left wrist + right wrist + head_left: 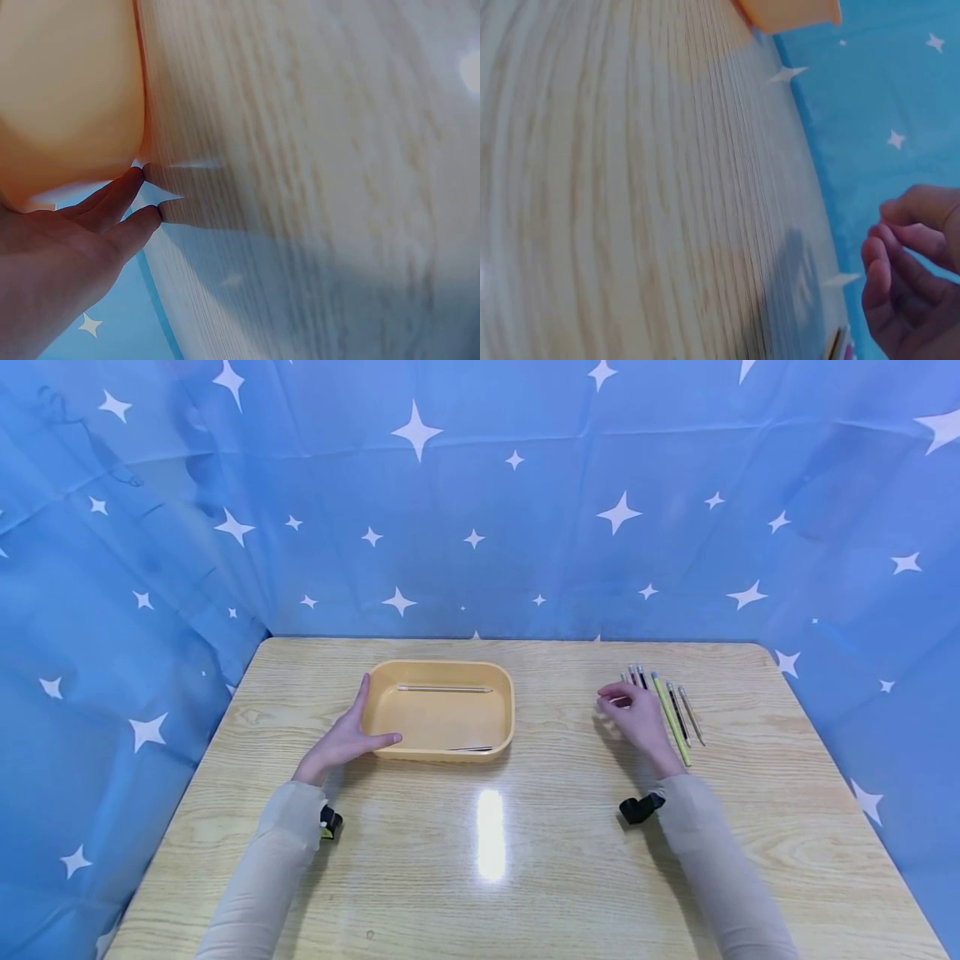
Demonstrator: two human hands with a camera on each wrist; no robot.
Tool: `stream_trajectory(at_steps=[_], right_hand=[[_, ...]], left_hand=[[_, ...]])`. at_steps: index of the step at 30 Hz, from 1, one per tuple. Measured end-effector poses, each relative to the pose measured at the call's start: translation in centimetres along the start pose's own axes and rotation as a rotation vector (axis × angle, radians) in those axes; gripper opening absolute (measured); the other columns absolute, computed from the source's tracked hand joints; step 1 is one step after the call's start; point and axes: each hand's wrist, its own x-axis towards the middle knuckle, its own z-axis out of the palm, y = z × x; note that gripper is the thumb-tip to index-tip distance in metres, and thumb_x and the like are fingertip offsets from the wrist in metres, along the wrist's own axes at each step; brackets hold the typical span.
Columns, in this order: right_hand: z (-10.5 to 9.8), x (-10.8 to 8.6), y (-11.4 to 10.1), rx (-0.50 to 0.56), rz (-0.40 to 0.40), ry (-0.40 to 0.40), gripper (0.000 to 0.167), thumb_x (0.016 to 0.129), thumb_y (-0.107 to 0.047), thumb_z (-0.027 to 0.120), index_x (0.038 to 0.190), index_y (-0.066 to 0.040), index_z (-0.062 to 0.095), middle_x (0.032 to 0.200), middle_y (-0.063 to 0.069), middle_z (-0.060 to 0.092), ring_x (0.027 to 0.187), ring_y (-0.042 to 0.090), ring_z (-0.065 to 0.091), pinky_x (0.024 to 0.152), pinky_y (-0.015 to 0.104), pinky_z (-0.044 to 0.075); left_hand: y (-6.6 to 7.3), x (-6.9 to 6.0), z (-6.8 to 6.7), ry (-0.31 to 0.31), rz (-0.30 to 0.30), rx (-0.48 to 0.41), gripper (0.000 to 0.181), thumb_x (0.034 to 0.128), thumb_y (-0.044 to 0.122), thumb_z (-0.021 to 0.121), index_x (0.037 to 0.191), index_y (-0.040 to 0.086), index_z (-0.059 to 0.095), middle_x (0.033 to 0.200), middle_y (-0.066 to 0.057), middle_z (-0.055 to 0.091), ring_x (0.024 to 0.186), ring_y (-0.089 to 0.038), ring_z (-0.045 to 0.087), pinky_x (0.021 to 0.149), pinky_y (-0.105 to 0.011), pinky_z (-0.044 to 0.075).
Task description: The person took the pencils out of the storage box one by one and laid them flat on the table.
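My left hand [341, 745] holds the front left corner of a yellow-orange plastic tray [512, 710], thumb over the rim and fingers along the outer left wall. In the left wrist view its fingertips [139, 176] lie beside the tray [67, 90], low at the table. A silvery pencil [444, 688] lies along the tray's back; a dark, thin pencil [472, 748] is partly hidden by the front wall. My right hand [636, 714] hovers with loosely curled fingers just left of several pencils [678, 714], partly covering some. Nothing shows between its fingers [911, 262].
A yellow-green stick [670, 718], thicker than the pencils, lies among them on the wooden table [420, 843]. Blue curtains with white stars [480, 493] hang behind the table and at both sides.
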Motion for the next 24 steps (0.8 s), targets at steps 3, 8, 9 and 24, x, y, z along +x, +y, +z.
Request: stream_trajectory(at_steps=[3,8,9,24], right_hand=[[0.5,0.1,-0.4,0.020,-0.004,-0.003,0.023,0.094,-0.014,0.063,0.111,0.002,0.067,0.100,0.015,0.066,0.090,0.028,0.060,0.072,0.035,0.048],[1.4,0.5,-1.1,0.075,0.009,-0.027,0.022,0.094,-0.012,0.063,0.110,0.002,0.068,0.101,0.015,0.066,0.090,0.028,0.059,0.074,0.035,0.048],[1.5,0.6,-1.3,0.080,0.011,-0.037,0.021,0.094,-0.011,0.063,0.110,0.002,0.067,0.101,0.016,0.066,0.090,0.027,0.059,0.075,0.035,0.048],[3.9,2.1,-3.9,0.152,-0.011,-0.085,0.020,0.092,-0.007,0.064,0.109,0.004,0.067,0.099,0.016,0.066,0.090,0.029,0.061,0.075,0.033,0.050]], left_hand=[[0.0,0.0,0.0,0.000,-0.003,-0.007,0.118,0.0831,0.033,0.077,0.152,0.022,-0.019,0.160,-0.016,-0.007,0.142,-0.043,0.005,0.111,-0.060,0.011],[0.0,0.0,0.1,0.003,-0.006,-0.010,0.118,0.0833,0.033,0.076,0.152,0.022,-0.019,0.160,-0.016,-0.006,0.142,-0.043,0.006,0.111,-0.060,0.012],[0.0,0.0,0.1,0.002,-0.006,-0.011,0.118,0.0833,0.033,0.076,0.152,0.022,-0.019,0.160,-0.017,-0.006,0.142,-0.043,0.006,0.111,-0.060,0.012],[0.1,0.0,0.0,0.000,0.000,-0.007,0.119,0.0833,0.033,0.076,0.152,0.021,-0.020,0.159,-0.016,-0.007,0.142,-0.042,0.006,0.111,-0.059,0.012]])
